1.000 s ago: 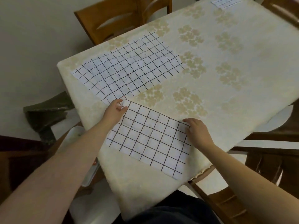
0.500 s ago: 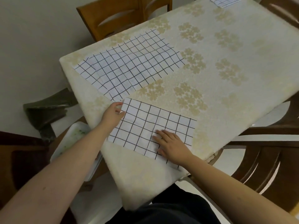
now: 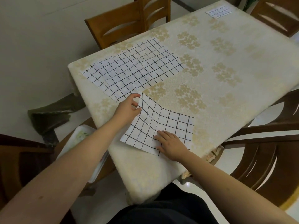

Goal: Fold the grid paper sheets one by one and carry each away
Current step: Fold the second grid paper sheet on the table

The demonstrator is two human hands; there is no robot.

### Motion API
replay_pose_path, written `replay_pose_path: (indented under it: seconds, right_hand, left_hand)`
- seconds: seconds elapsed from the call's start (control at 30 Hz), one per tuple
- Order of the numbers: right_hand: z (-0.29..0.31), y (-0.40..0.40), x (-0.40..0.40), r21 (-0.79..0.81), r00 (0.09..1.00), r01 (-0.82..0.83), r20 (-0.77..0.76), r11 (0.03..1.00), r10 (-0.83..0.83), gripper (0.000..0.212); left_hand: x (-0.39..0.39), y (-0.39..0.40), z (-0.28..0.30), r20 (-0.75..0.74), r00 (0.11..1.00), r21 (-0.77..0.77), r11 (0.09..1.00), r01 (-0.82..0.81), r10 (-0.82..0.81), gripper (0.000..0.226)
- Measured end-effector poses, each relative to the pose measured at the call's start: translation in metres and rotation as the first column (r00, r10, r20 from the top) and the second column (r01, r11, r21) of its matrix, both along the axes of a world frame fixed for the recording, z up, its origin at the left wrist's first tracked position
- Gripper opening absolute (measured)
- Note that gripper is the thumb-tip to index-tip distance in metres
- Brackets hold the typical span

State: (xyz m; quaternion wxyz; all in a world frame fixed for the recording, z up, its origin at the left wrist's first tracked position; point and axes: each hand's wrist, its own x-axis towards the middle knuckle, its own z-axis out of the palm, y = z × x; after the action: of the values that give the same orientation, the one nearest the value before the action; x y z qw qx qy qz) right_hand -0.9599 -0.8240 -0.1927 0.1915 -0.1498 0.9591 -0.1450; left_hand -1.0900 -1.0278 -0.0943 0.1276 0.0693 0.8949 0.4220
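Observation:
A folded grid paper sheet [image 3: 168, 125] lies at the near corner of the table [image 3: 242, 65]. My left hand [image 3: 127, 109] pinches its far left corner and lifts it, so the sheet bows upward there. My right hand [image 3: 171, 143] lies flat on the sheet's near edge and presses it down. Behind it, a pile of unfolded grid sheets [image 3: 134, 70] lies spread near the table's left edge. A small folded grid sheet [image 3: 219, 12] rests at the far end of the table.
A cream floral cloth covers the table. Wooden chairs stand at the far left [image 3: 129, 23], far right [image 3: 278, 15] and near right [image 3: 262, 151]. A white tray [image 3: 79, 139] sits on a low surface left of the table, below its edge.
My left hand has raised the folded sheet's far left corner off the table, bending the sheet. My right hand slid from the sheet's right edge to its near edge and stays pressed there.

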Motion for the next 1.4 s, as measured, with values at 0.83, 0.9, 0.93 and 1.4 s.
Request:
replay_pose_path:
  seconds: [0.83, 0.9, 0.93, 1.4]
  right_hand:
    - [0.006, 0.112, 0.026, -0.252, 0.718, 0.673, -0.004, 0.695, -0.696, 0.038]
    - [0.004, 0.109, 0.023, -0.255, 0.705, 0.686, 0.001, 0.682, -0.709, 0.038]
    - [0.002, 0.107, 0.021, -0.250, 0.706, 0.686, 0.001, 0.683, -0.708, 0.038]
    - [-0.015, 0.089, -0.004, -0.180, 0.673, 0.696, -0.175, 0.695, -0.719, 0.039]
  left_hand:
    - [0.036, 0.102, -0.035, 0.123, 0.942, 0.006, 0.950, 0.313, -0.311, 0.034]
    - [0.034, 0.092, -0.048, 0.152, 0.952, -0.057, 0.960, 0.276, -0.265, 0.031]
    - [0.033, 0.088, -0.055, 0.162, 0.960, -0.092, 0.965, 0.245, -0.228, 0.031]
    - [0.035, 0.085, -0.098, 0.311, 0.943, -0.304, 0.952, -0.021, 0.121, 0.025]
